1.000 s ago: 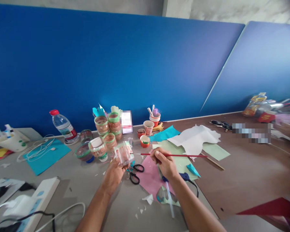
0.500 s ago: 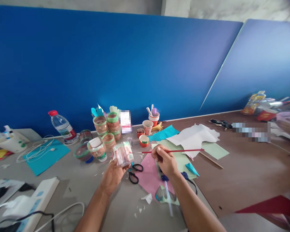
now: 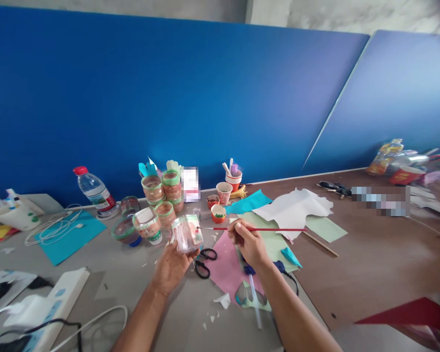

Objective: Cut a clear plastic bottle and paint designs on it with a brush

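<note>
Head view: blue partition (image 3: 205, 98) at the back, bench (image 3: 190, 318) in front of me. Pink paper (image 3: 223, 259) lies on the bench, between my forearms. My left hand (image 3: 174, 266) is curled around the lower part of a transparent, pink-marked cup (image 3: 186, 235), so it is the nearer hand. My right hand (image 3: 247, 239) stands apart, to the right of the cup, pinching a slim red brush (image 3: 278, 229) by its shaft. Brush's long axis: nearly level, left to right, tip pointing at the cup's right side. Tip contact: cannot tell.
</note>
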Motion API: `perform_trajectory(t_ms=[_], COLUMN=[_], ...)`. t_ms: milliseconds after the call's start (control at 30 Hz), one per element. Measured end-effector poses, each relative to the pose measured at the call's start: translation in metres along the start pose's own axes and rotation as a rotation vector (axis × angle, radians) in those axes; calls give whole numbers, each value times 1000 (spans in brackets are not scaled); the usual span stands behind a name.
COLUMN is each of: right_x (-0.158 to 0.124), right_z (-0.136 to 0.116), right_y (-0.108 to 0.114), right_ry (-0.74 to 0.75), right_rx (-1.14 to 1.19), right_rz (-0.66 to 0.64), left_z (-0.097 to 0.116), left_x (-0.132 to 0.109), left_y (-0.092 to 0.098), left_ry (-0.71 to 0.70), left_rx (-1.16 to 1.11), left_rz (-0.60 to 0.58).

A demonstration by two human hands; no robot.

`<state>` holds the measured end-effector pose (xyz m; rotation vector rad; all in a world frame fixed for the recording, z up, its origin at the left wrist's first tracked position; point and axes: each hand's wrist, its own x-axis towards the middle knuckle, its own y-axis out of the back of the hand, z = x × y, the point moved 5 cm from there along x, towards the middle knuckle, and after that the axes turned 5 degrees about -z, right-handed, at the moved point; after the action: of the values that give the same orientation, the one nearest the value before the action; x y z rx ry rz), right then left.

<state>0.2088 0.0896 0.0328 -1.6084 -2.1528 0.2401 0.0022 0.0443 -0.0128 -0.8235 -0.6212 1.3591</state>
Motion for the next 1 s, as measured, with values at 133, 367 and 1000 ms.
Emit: perform_trajectory(t_ms=[133,367,1000], right_x=[0,2,-2], right_z=[-1,2,-6], right_y=[-1,1,-4], right_ry=[5,8,23], right_rx=[6,57,-11], right_rz=[-61,8,-83], left_z=[2,0,1], left_x=[0,-1,-2], left_y=[1,4,-2], left_ry=[-5,-5,2], left_rx=[-29,-47,6], left_rz=[-24,-37,-67])
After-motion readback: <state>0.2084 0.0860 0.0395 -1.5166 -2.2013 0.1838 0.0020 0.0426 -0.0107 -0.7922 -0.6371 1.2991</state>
